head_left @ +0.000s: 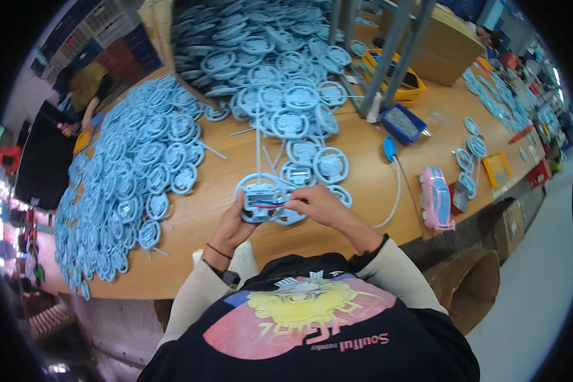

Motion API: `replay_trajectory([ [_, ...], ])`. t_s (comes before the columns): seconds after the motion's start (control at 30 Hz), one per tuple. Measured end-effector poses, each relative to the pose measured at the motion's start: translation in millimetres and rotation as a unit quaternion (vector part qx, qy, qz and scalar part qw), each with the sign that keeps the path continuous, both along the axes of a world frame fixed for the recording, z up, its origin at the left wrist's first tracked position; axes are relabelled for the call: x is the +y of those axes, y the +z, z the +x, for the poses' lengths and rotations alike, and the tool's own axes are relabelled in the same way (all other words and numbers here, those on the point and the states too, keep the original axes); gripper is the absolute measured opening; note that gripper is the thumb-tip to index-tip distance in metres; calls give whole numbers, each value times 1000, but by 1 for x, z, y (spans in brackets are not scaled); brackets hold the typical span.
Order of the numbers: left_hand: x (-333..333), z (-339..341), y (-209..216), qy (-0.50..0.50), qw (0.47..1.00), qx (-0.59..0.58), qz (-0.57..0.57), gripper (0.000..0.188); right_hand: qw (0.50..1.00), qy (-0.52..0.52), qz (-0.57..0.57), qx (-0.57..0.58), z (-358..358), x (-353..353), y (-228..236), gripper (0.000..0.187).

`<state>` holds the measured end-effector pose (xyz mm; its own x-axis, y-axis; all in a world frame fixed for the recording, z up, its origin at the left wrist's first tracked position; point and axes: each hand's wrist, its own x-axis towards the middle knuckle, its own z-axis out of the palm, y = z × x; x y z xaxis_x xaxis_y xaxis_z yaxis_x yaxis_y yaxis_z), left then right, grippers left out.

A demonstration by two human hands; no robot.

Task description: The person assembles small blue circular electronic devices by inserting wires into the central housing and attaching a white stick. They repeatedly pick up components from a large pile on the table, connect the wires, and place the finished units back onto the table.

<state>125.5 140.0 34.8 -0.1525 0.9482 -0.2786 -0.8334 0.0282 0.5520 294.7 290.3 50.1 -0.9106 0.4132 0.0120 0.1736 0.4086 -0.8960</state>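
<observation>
In my left hand [233, 225] is a light-blue plastic toy steering wheel [256, 180], gripped by its left rim just above the table's near edge. Its inner side faces up and shows a moulded housing. Red and blue wires [268, 204] run across that housing toward my right hand [319, 206]. The fingertips of this hand are pinched together at the wires' right end; what lies right between them is partly hidden. More wheels of the same kind, such as one wheel [330, 165], lie just beyond my hands.
A large heap of blue wheels [127, 172] covers the left of the table [223, 153]; another spills from a box at the back. On the right are a blue bin [402, 123], a pink toy car [436, 197], and a blue-headed tool with a white cable [389, 149]. Another person [89, 89] sits far left.
</observation>
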Motion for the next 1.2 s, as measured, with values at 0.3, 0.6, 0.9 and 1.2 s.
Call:
replay_trajectory([
  [0.3, -8, 1, -12, 17, 999, 25, -23, 43, 999, 25, 11, -34, 1, -7, -2, 25],
  [0.6, -33, -123, 51, 315, 917, -140, 201, 49, 989, -128, -51, 48, 22, 17, -18, 20],
  [0.9, 56, 23, -45, -84, 520, 848, 55, 60, 975, -192, -98, 58, 23, 23, -17, 18],
  [1.2, 36, 10, -79, -84, 421, 902, 40, 29, 984, -145, -107, 7, 27, 17, -23, 17],
])
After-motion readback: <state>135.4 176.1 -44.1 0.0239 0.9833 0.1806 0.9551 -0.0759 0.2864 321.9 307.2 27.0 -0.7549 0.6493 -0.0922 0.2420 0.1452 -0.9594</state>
